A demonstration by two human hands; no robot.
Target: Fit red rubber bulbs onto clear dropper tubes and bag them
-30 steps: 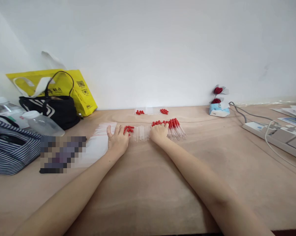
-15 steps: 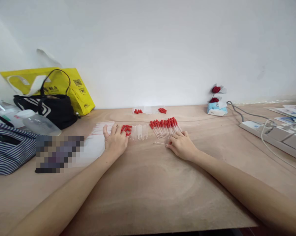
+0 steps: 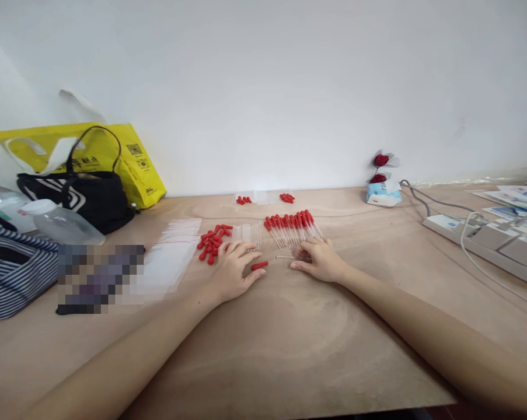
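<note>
A red bulb [image 3: 259, 266] facing a clear tube [image 3: 284, 257] over a wooden table [image 3: 289, 350]

The red bulb is sitting between the thumb and forefinger of the left hand [image 3: 232, 272], whose fingers are standing apart; the view is not revealing whether they are gripping it. The right hand [image 3: 320, 260] is pinching the clear tube between thumb and curled fingers, its free end pointing toward the left hand. Just beyond the right hand, a row of red-topped droppers [image 3: 295, 221] is lying side by side. Loose tubes [image 3: 245, 233] are lying just beyond the left hand, a pile of red bulbs [image 3: 211, 240] is crowding its outer side, and plastic bags [image 3: 171, 256] are overlapping farther out. Well to the left of the left hand, a yellow bag [image 3: 147, 175], a black bag [image 3: 99, 201] and a bottle [image 3: 64, 223] are clustering; well to the right of the right hand, a power strip [image 3: 486, 240] is lying near papers [image 3: 517, 199].
</note>
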